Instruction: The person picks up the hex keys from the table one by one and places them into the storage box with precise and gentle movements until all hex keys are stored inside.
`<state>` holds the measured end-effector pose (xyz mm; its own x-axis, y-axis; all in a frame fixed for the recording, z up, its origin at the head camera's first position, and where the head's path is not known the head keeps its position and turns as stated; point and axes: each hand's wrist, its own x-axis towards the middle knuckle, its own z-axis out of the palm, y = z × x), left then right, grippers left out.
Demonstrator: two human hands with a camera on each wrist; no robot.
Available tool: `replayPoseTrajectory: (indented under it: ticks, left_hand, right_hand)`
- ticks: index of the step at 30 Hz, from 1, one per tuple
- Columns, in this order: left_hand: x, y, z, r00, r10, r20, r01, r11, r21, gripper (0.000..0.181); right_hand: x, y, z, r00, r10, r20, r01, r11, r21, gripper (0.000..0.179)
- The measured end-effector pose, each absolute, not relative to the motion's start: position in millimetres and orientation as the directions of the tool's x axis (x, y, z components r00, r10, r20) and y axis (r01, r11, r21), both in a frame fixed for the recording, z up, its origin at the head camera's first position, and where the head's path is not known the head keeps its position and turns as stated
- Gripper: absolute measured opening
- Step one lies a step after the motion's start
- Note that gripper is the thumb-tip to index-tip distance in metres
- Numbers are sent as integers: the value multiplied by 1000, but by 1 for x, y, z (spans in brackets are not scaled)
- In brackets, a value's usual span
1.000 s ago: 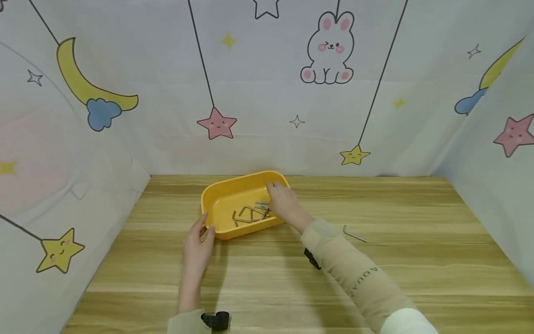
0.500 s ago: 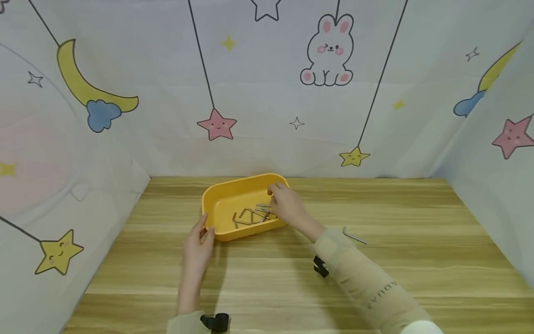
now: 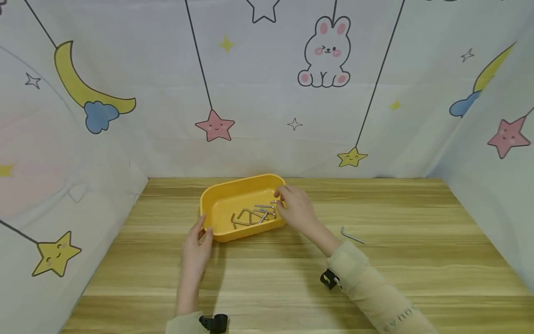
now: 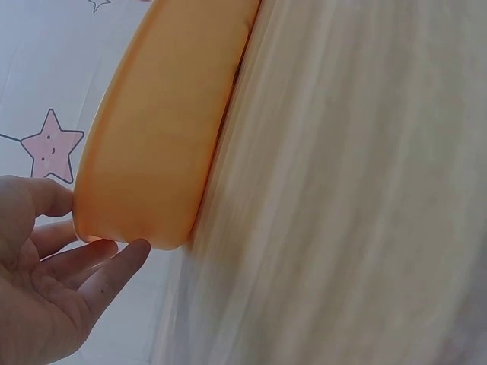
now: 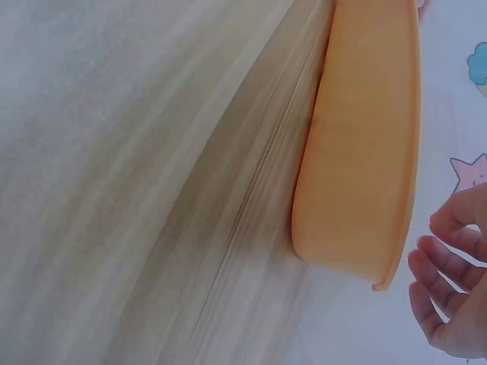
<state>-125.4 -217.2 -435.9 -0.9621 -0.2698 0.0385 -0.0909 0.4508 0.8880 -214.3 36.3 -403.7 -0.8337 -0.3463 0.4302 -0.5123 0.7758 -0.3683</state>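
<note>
A yellow-orange plastic tray (image 3: 250,231) stands slightly angled near the back of the table. Inside, several L-shaped hex keys (image 3: 264,206), some silver and some bronze, lie crossed over each other toward the right. My left hand (image 3: 196,246) grips the tray's near left corner; in the left wrist view its thumb and fingertips are at the rim and end wall. Over the tray's right end hovers my right hand (image 3: 298,208), fingers loosely bent with nothing seen between them in the right wrist view. One more silver hex key (image 3: 353,238) lies on the table, right of the tray.
The wood-grain table (image 3: 267,287) meets a white cloth backdrop (image 3: 258,153) close behind the tray. Printed cloth also hangs along the left and right sides. Both wrists carry small black cameras, and the right sleeve is beige with lettering.
My right hand has drawn to the right, from over the hex keys to the tray's right rim, uncovering more of them. My left hand keeps its hold on the corner.
</note>
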Motion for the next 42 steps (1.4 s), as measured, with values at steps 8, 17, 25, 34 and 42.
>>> replayPoseTrajectory:
  ticks: [8, 17, 25, 34, 42]
  left_hand:
    - [-122, -217, -434, -963, -268, 30, -98, 451, 887, 49]
    - [-123, -217, -436, -960, -276, 33, -99, 450, 888, 49]
    - [-123, -218, -435, -962, -272, 33, -96, 447, 889, 49]
    - [-123, -217, -435, -963, -268, 22, -103, 446, 889, 49]
    - [-124, -217, -435, -964, -264, 19, -106, 449, 887, 49]
  right_hand:
    - [-199, 45, -404, -852, -310, 423, -483, 778, -401, 13]
    - [-184, 64, -405, -857, -290, 425, -468, 783, -409, 17]
    - [-176, 79, -413, -864, -283, 417, -452, 800, -394, 17]
    - [-170, 98, -423, -864, -284, 416, -442, 824, -355, 20]
    - [-168, 117, -429, -867, -293, 403, -433, 844, -318, 20]
